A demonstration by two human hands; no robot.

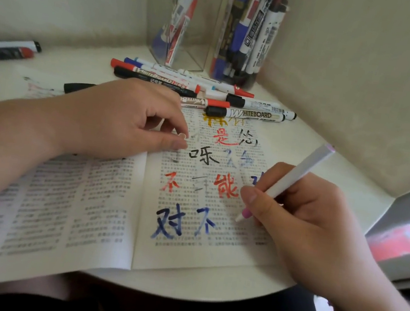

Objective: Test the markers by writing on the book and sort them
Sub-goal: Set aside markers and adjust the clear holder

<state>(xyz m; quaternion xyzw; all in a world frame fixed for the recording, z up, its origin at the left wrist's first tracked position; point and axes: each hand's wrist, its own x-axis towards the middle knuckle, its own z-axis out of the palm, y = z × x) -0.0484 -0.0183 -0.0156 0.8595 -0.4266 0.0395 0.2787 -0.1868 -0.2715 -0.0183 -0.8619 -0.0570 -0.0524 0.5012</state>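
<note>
An open book (101, 209) of printed text lies on the white table, its right page covered with red, blue, black and orange handwritten characters. My right hand (302, 221) grips a white marker with a pink collar (293, 178), tip touching or just above the right page near the red character. My left hand (124, 120) rests on the upper middle of the book and pinches a small pale cap (181, 135) between thumb and forefinger. Several capped whiteboard markers (246, 113) lie in a loose pile just beyond the book.
Two clear containers stand in the back corner: the left one (180, 20) holds a few markers, the right one (249, 37) holds several. More markers (8, 48) lie at the far left. The table's rounded edge (179, 291) is near me; walls close in behind and right.
</note>
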